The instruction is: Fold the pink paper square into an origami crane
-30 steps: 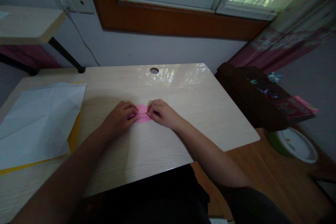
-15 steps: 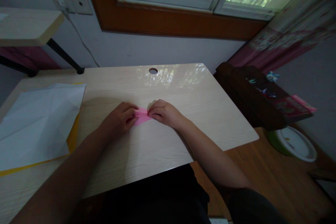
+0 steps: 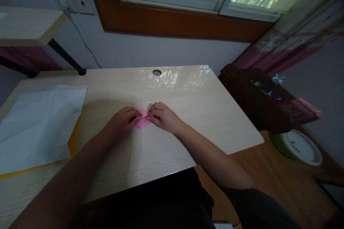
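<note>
Between my hands, on the pale wooden desk point(image 3: 172, 146), lies a small piece of folded pink paper point(image 3: 143, 123). My left hand point(image 3: 125, 118) pinches its left side, thumb and fingers pressed together near the middle crease. From the right, my right hand point(image 3: 162, 116) pinches the paper close to the same crease. The two sets of fingertips almost meet at the centre line. Pink flaps show above and below the fingers; the outer ends of the paper are covered by my hands.
A large creased white sheet point(image 3: 43, 125) rests over a yellow sheet point(image 3: 75, 139) at the desk's left. A shelf point(image 3: 29, 25) on black legs stands back left. A round cable hole point(image 3: 157, 72) sits near the back edge. Right of the desk is a dark wooden cabinet point(image 3: 252, 103).
My right hand has moved slightly left, so the fingertips of both hands are closer together over the pink paper's crease. Less of the crease shows.
</note>
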